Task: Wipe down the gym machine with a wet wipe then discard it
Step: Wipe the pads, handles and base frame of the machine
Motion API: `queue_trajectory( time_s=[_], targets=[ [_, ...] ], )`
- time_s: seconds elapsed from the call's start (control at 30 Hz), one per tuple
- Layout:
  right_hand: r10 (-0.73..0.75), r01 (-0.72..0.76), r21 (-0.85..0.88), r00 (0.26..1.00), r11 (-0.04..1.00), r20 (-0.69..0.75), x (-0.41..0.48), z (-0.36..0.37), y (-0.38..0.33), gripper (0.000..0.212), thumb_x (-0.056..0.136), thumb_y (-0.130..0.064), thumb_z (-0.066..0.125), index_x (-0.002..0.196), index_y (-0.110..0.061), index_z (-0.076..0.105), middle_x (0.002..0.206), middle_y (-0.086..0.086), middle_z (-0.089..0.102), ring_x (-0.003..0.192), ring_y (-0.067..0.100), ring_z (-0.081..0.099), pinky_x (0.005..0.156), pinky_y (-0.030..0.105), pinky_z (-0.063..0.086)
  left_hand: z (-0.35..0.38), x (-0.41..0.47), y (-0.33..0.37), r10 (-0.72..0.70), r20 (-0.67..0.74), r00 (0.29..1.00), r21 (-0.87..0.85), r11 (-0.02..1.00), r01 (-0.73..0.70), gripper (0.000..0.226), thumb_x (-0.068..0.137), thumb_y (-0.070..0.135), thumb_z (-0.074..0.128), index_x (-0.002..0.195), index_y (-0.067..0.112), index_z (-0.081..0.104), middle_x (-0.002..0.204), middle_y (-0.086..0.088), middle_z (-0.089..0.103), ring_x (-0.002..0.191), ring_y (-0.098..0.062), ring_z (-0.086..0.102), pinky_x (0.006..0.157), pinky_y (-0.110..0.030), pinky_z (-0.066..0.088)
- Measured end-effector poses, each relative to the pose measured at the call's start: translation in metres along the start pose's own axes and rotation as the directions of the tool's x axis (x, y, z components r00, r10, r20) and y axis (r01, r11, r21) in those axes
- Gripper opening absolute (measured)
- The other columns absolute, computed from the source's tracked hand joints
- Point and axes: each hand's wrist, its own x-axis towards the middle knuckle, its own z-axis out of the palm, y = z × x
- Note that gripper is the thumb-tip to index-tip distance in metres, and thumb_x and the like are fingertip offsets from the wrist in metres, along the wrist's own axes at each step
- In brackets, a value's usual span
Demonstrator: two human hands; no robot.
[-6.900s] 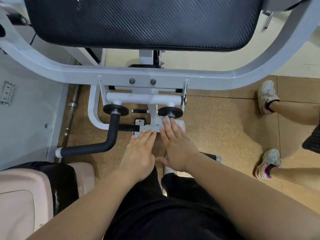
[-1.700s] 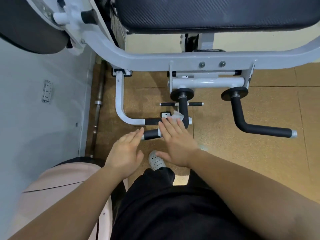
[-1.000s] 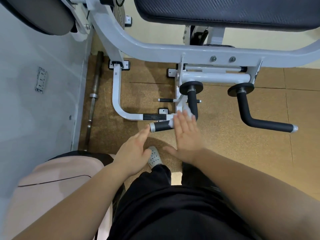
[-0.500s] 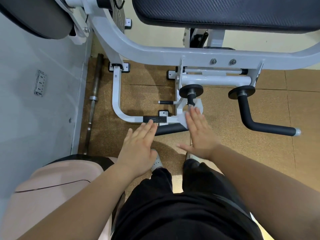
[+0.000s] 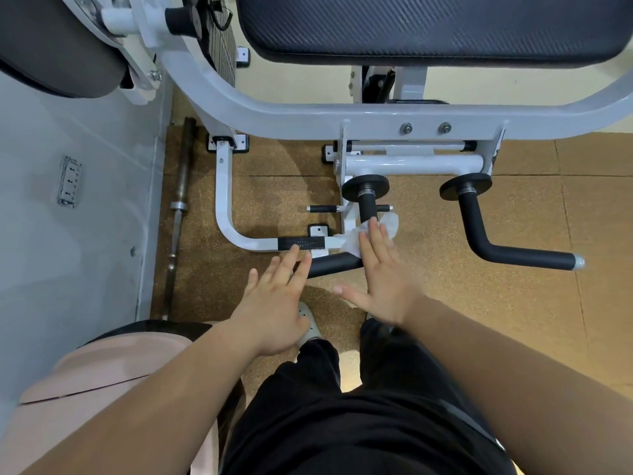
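One wet wipe (image 5: 390, 223) under right hand (image 5: 383, 284)

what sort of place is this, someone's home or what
Most likely a gym or fitness room: a white-framed weight machine with a black pad and foam-grip handles, a barbell lying by the wall, and speckled rubber-like floor tiles.

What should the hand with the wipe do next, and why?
Probably slide the right hand up the black handle toward the disc: its straight fingers press the wet wipe low on the upright part, and the stretch above does not look covered yet.
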Motion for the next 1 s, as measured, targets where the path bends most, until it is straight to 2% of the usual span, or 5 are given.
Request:
queue_trajectory(
  time_s=[0.3, 0.47, 0.7, 0.83, 1.0],
  targets=[
    [0.061, -0.062, -0.018, 0.997, 0.998, -0.036, 0.053, -0.03, 0.0, 0.122, 0.078, -0.093, 0.018, 0.164, -0.008, -0.001, 0.166, 0.011, -0.032, 0.154, 0.032, -0.026, 0.129, 0.048, -0.002, -0.015, 0.009, 0.011, -0.069, 0.103, 0.992, 0.161, 0.986, 0.052, 0.098, 0.097, 0.04, 0.047, 0.155, 0.027, -0.03, 0.166, -0.003, -0.03, 0.155, -0.033, -0.017, 0.122, -0.063, -0.006],
    [0.028, -0.02, 0.092, 0.997, 0.996, -0.079, 0.011, 0.001, -0.003, 0.126, 0.077, -0.097, 0.019, 0.162, -0.01, -0.011, 0.164, 0.009, -0.036, 0.151, 0.026, -0.032, 0.128, 0.047, 0.001, -0.007, 0.008, 0.01, -0.078, 0.081, 0.994, 0.132, 0.989, 0.067, 0.103, 0.096, 0.041, 0.051, 0.152, 0.029, -0.035, 0.162, -0.002, -0.038, 0.155, -0.034, -0.018, 0.123, -0.063, -0.004],
    [-0.244, 0.234, -0.112, 0.966, 0.966, -0.084, -0.016, 0.032, -0.014, 0.128, 0.084, -0.091, 0.034, 0.159, 0.0, -0.013, 0.166, 0.02, -0.028, 0.153, 0.032, -0.029, 0.125, 0.05, -0.011, 0.001, 0.006, 0.015, -0.097, -0.021, 0.995, 0.093, 0.991, 0.099, 0.104, 0.094, 0.046, 0.053, 0.153, 0.03, -0.031, 0.163, -0.002, -0.037, 0.156, -0.034, -0.015, 0.123, -0.062, -0.002],
    [-0.436, 0.413, -0.25, 0.899, 0.876, -0.043, 0.006, 0.019, 0.027, 0.117, 0.089, -0.086, 0.036, 0.162, -0.007, -0.01, 0.169, 0.013, -0.018, 0.156, 0.026, -0.023, 0.128, 0.05, -0.002, 0.009, 0.007, 0.027, -0.188, -0.106, 0.976, 0.057, 0.979, 0.195, 0.102, 0.094, 0.049, 0.052, 0.156, 0.03, -0.027, 0.164, -0.001, -0.034, 0.155, -0.034, -0.017, 0.123, -0.061, -0.003],
    [-0.347, 0.338, -0.11, 0.934, 0.935, -0.086, 0.028, -0.009, 0.054, 0.119, 0.086, -0.088, 0.034, 0.162, -0.009, -0.011, 0.168, 0.012, -0.025, 0.154, 0.023, -0.029, 0.128, 0.041, -0.009, 0.027, 0.012, 0.053, -0.308, -0.298, 0.903, 0.096, 0.932, 0.35, 0.104, 0.092, 0.051, 0.053, 0.158, 0.019, -0.02, 0.167, -0.01, -0.026, 0.153, -0.034, -0.024, 0.123, -0.062, -0.005]
  ],
)
